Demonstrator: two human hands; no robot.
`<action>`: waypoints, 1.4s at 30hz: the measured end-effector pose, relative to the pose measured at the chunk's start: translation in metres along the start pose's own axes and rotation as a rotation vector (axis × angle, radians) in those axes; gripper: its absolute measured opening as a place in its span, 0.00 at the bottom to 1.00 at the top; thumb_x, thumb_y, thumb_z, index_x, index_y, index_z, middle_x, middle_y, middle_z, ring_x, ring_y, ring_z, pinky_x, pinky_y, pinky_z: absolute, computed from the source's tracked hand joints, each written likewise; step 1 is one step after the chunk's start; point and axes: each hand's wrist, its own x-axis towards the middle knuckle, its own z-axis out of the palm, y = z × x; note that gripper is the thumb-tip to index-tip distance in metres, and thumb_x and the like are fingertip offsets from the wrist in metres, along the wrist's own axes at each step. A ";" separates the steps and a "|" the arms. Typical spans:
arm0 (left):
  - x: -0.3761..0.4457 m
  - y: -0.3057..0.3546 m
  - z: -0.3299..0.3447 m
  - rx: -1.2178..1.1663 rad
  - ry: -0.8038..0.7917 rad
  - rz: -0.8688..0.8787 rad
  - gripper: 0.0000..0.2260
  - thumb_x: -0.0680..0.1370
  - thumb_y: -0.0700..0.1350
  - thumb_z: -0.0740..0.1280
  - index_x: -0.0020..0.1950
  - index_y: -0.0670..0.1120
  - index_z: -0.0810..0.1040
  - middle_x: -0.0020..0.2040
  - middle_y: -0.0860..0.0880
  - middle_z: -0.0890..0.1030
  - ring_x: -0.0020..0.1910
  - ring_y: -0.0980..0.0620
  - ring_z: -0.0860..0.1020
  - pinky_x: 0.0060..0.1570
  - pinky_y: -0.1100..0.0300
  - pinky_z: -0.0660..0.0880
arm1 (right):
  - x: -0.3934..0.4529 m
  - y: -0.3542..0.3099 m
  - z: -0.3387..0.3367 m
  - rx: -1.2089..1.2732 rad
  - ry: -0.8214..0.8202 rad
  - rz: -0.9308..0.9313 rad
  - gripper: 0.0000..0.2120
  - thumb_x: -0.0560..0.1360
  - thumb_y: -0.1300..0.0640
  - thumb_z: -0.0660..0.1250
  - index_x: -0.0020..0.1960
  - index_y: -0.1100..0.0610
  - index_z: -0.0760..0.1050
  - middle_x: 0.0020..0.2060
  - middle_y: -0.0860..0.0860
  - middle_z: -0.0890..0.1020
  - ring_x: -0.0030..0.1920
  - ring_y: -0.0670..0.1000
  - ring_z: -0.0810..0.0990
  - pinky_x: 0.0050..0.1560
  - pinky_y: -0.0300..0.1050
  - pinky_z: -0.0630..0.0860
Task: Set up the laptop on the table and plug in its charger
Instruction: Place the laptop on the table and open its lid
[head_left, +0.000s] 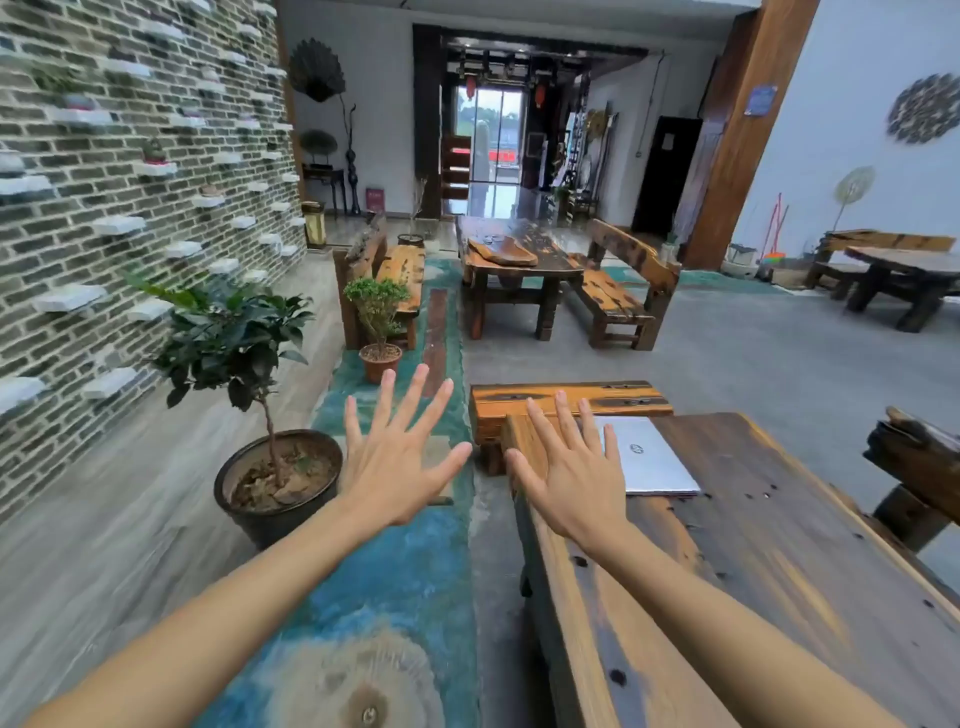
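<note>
**Hands spread open above a closed laptop on a wooden worktop**

Hands are seen stretched forward at the centre of the view, palms down and fingers fanned wide, with nothing held in either. The left hand (397, 452) is raised over the blue-green painted floor strip (395, 582), at about 9 o'clock from the right hand (569, 470). The right hand is held above the near left corner of the long dark rustic wooden worktop (769, 561), and whether the wood is touched cannot be told.

A closed silver laptop with a round logo on its lid (647, 457) is laid flat on the worktop, at about 2 o'clock from the right hand; its left edge is partly covered by the right hand's fingers (589, 423). No contact with the lid can be confirmed.

An orange and black wooden bench (571, 402) is placed just beyond the worktop's far end, at 12 o'clock from the laptop. A leafy green plant in a round dark pot (275, 483) is set on the floor at 9 o'clock from the left hand. A small bush in a terracotta pot (379, 332) stands at 12 o'clock from that hand. A grey brick wall with small white ledges (104, 182) is seen along the left side.
</note>
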 end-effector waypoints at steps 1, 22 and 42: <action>0.013 -0.003 0.005 0.010 -0.004 0.007 0.34 0.76 0.74 0.42 0.78 0.67 0.35 0.80 0.60 0.32 0.80 0.49 0.32 0.74 0.36 0.32 | 0.012 0.001 0.003 0.002 -0.001 0.000 0.34 0.80 0.29 0.44 0.82 0.38 0.45 0.83 0.48 0.45 0.83 0.55 0.42 0.80 0.60 0.45; 0.351 -0.028 0.217 -0.079 -0.114 0.250 0.34 0.77 0.72 0.46 0.81 0.65 0.42 0.82 0.57 0.36 0.80 0.49 0.33 0.78 0.45 0.42 | 0.298 0.143 0.178 0.050 -0.019 0.257 0.34 0.79 0.29 0.48 0.82 0.37 0.48 0.83 0.48 0.49 0.83 0.55 0.46 0.79 0.61 0.51; 0.572 0.131 0.466 -0.250 -0.511 0.629 0.36 0.76 0.75 0.47 0.80 0.65 0.41 0.82 0.56 0.36 0.80 0.47 0.36 0.77 0.41 0.42 | 0.310 0.368 0.298 0.077 -0.238 1.054 0.34 0.79 0.30 0.47 0.82 0.39 0.49 0.83 0.47 0.45 0.82 0.57 0.43 0.79 0.62 0.49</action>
